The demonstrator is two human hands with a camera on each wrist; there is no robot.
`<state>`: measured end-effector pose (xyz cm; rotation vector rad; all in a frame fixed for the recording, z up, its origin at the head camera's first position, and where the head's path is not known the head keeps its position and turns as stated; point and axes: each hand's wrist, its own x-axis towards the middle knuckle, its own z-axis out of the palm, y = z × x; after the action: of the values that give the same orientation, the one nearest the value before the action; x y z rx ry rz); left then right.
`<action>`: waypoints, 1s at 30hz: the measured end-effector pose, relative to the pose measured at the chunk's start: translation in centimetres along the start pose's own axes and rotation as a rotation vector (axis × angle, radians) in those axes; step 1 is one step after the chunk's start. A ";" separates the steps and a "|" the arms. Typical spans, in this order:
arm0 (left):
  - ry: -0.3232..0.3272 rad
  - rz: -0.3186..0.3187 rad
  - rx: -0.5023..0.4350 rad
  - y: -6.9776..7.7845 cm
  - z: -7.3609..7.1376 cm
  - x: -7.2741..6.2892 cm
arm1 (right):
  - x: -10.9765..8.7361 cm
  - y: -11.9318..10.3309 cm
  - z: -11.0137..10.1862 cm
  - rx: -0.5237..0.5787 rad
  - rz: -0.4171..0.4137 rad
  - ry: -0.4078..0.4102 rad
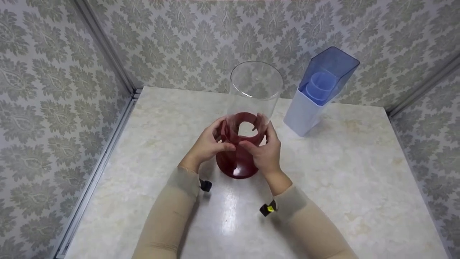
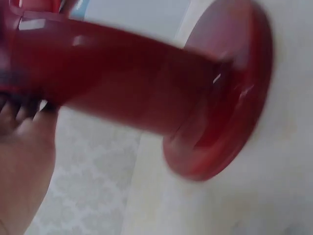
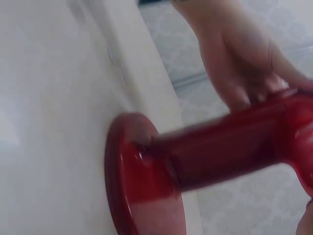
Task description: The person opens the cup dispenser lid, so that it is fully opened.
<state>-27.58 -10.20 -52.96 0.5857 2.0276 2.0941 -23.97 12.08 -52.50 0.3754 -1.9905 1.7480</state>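
Observation:
Both hands hold a red stand [image 1: 239,165] with a round foot and a stout column, which looks like a food dispenser. A clear cylinder [image 1: 253,104], open at the top, rises from its red collar. My left hand [image 1: 205,144] grips the collar from the left, thumb across the front. From the right, my right hand [image 1: 267,153] grips it too, the thumb tips close together. In the left wrist view the red foot [image 2: 230,98] is blurred, close over the table. The right wrist view shows my left hand [image 3: 239,58] at the far side of the column.
Back right on the pale table [image 1: 341,180] stands a white square holder [image 1: 302,113] with a transparent blue sleeve [image 1: 343,72] and a blue cup-like piece [image 1: 320,86] inside. Patterned walls [image 1: 215,32] enclose the table at the back and sides.

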 end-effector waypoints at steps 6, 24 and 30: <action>-0.084 0.024 0.055 0.7 -1.5 0.4 | -1.1 -0.4 1.7 -0.054 -0.047 0.100; 0.062 0.022 0.036 -1.0 0.4 0.3 | 8.4 -3.1 -2.3 0.442 -0.067 -0.496; 0.083 0.002 0.007 -1.3 0.6 -0.1 | 8.7 -2.7 -1.9 0.465 -0.055 -0.546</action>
<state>-27.50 -9.63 -54.25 0.5109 2.0801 2.1472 -29.77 14.37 -45.57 1.1545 -1.8460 2.2396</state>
